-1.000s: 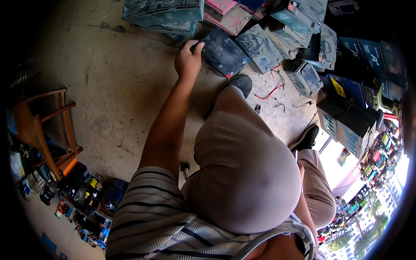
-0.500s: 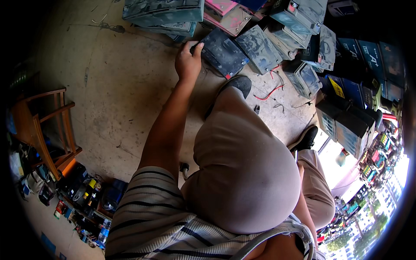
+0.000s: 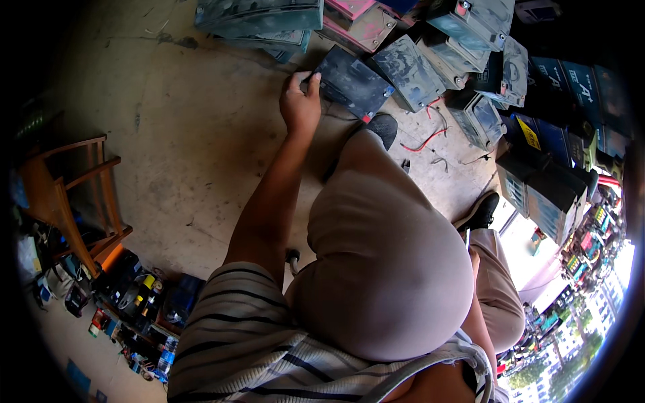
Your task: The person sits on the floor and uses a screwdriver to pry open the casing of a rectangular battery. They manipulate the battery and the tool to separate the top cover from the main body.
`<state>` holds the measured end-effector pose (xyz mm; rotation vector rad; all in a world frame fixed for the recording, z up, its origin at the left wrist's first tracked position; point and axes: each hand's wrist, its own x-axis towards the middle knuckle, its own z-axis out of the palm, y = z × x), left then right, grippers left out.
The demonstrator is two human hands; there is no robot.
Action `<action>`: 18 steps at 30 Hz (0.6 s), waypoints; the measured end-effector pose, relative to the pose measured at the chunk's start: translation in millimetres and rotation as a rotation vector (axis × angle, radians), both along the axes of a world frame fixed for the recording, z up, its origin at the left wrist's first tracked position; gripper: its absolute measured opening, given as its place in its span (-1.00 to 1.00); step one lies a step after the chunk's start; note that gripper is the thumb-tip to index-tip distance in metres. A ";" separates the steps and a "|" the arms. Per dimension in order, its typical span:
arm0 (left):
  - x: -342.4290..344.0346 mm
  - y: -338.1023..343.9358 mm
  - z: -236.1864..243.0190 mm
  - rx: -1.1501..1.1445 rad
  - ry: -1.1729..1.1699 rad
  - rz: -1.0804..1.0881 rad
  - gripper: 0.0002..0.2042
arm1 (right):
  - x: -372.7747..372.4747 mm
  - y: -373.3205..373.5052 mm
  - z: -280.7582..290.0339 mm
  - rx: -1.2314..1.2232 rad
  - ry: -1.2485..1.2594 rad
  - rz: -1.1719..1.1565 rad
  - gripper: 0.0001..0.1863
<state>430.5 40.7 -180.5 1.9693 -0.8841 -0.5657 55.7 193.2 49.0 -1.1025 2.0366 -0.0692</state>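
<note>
Gripping the left corner of a dusty dark battery with a red terminal, my left hand is closed with thumb and fingers at its edge. The battery lies just beyond my shoe, beside a grey dusty battery. My right hand is largely hidden behind my bent knee; a slim pale object sticks up from it, too small to name.
Stacked batteries line the top and right, with loose red and black wires on the floor. A wooden chair stands left, beside piled small items. A bright opening shows at lower right.
The whole view has shifted slightly to the right. My left hand stays on the same battery, with little visible movement between them.
</note>
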 end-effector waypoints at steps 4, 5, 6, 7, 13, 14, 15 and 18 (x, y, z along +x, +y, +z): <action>-6.5 11.6 1.5 0.007 0.030 0.035 -0.66 | 3.1 -4.7 2.5 -0.027 0.030 0.059 -0.83; -7.0 13.1 2.3 -0.013 0.027 0.041 -0.66 | 5.2 -6.2 3.5 -0.037 0.028 0.057 -0.83; -7.3 14.3 2.9 -0.034 0.024 0.046 -0.65 | 8.0 -7.9 5.3 -0.049 0.026 0.054 -0.83; -7.6 14.1 4.6 -0.003 0.050 0.065 -0.65 | 9.9 -9.4 6.8 -0.062 0.025 0.052 -0.83; -7.2 8.1 15.0 0.036 0.282 0.185 -0.56 | 6.5 -6.7 5.9 -0.005 0.001 -0.024 -0.82; -9.0 6.1 23.7 0.037 0.337 0.211 -0.55 | 6.9 -6.5 5.8 -0.005 0.002 -0.037 -0.82; -10.1 4.9 30.5 0.037 0.393 0.236 -0.54 | 9.5 -7.0 7.0 -0.009 0.018 -0.039 -0.82; -7.5 2.7 39.9 0.149 0.402 0.247 -0.54 | -2.7 6.0 -6.7 -0.081 -0.032 -0.087 -0.82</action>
